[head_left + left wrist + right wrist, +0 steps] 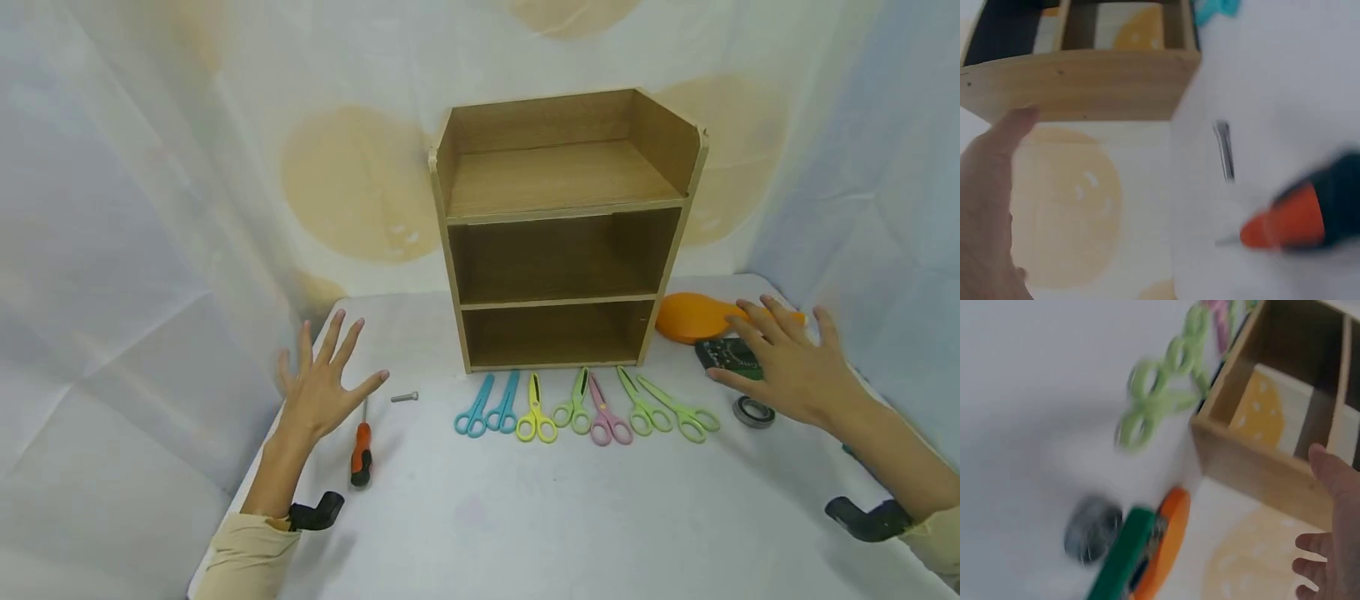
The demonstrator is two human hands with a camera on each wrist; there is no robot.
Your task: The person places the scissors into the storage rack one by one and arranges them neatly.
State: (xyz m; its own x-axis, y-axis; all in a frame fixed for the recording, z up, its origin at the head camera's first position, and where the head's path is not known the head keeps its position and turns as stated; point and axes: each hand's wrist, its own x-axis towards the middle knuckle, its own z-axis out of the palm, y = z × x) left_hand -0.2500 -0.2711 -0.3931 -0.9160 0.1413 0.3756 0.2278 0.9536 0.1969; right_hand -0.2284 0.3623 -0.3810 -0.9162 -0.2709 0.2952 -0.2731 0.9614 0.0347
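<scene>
Head view: left hand (pixel 318 392) and right hand (pixel 787 367) hover, fingers spread wide, holding nothing.

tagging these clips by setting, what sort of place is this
Probably a staged tabletop set rather than a lived-in room: pale cloth backdrop all round, a white table, an empty wooden shelf unit and a tidy row of coloured scissors.

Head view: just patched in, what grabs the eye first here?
The wooden shelf unit stands empty at the table's middle back, with a row of coloured scissors fanned along its foot. Both hands hover spread open: the left hand by an orange-handled screwdriver, the right hand over a green circuit board.
</scene>
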